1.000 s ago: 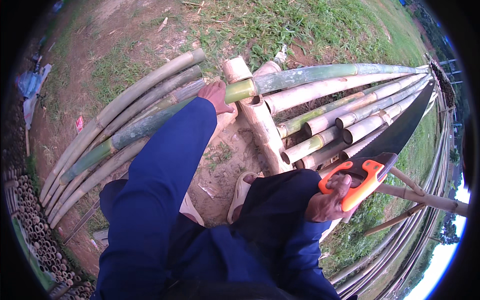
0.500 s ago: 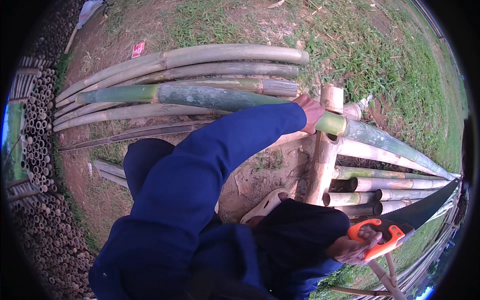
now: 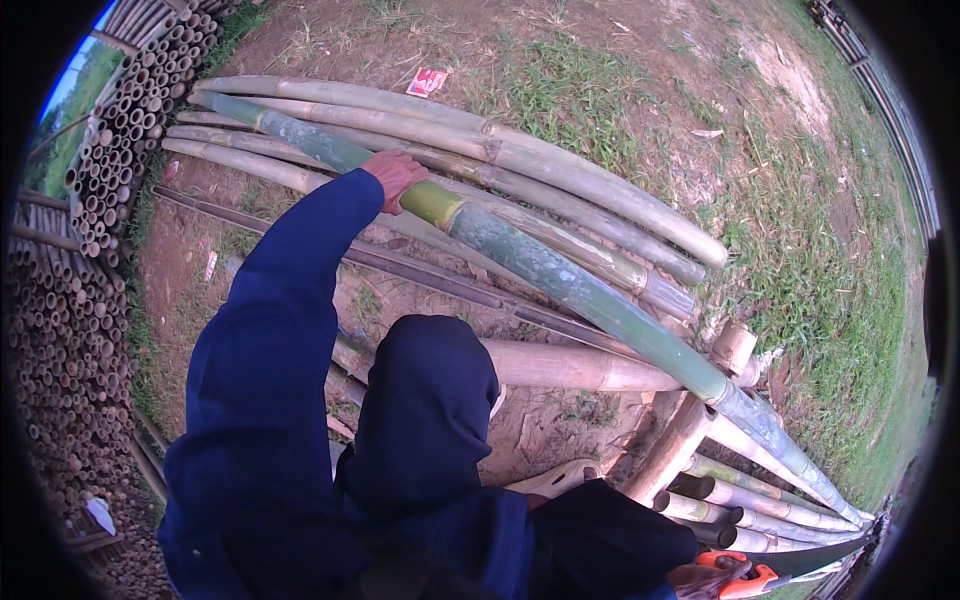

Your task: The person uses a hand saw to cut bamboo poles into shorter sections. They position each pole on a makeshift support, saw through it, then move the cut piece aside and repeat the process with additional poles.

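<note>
Left grip [image 3: 396, 183] is clasping green bamboo pole [image 3: 575, 281] from above; pole is lying directly beneath, long axis running upper left to lower right; right grip [image 3: 702, 580], farther off, is clutching orange-handled saw [image 3: 803, 561].

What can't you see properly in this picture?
In the head view:
- Right hand: lower part cut off by the bottom edge.
- Green pole: far right end too small near the rim.
- Shoe: partly hidden by the dark trouser leg.
</note>
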The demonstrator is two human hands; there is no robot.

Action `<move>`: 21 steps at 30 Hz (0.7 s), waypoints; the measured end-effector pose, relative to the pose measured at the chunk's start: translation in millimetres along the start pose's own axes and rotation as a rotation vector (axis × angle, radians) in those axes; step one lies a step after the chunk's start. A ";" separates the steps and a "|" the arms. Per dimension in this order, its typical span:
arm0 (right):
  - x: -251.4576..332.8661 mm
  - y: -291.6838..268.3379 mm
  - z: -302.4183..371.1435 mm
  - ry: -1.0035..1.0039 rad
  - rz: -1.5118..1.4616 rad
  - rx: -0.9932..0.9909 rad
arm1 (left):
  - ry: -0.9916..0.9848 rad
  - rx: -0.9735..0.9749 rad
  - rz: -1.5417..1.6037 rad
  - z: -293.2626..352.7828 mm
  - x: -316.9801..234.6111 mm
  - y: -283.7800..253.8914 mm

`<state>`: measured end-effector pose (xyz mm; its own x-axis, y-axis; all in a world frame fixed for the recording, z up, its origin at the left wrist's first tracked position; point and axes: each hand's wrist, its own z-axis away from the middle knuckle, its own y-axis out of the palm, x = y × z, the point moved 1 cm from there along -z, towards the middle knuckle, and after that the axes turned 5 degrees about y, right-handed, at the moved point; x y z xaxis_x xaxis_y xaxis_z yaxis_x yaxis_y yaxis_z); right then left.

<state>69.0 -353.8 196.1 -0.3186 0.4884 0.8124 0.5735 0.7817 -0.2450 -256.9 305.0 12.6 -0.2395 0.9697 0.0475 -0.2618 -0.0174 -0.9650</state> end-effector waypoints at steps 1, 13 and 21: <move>1.3 1.0 0.2 -0.010 0.008 -0.005 | -0.074 0.069 -0.053 22.4 18.6 11.5; 6.1 11.8 10.9 -0.001 -0.028 0.041 | -0.360 -0.465 0.006 30.5 -7.9 -24.7; 13.7 -10.2 4.4 0.023 -0.078 0.026 | 0.210 -0.527 0.270 -71.1 -196.3 -88.5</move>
<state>55.5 -353.4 207.4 -0.3436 0.4166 0.8416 0.5278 0.8269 -0.1938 -120.3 133.5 70.3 -0.0304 0.9759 -0.2162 0.2911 -0.1983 -0.9359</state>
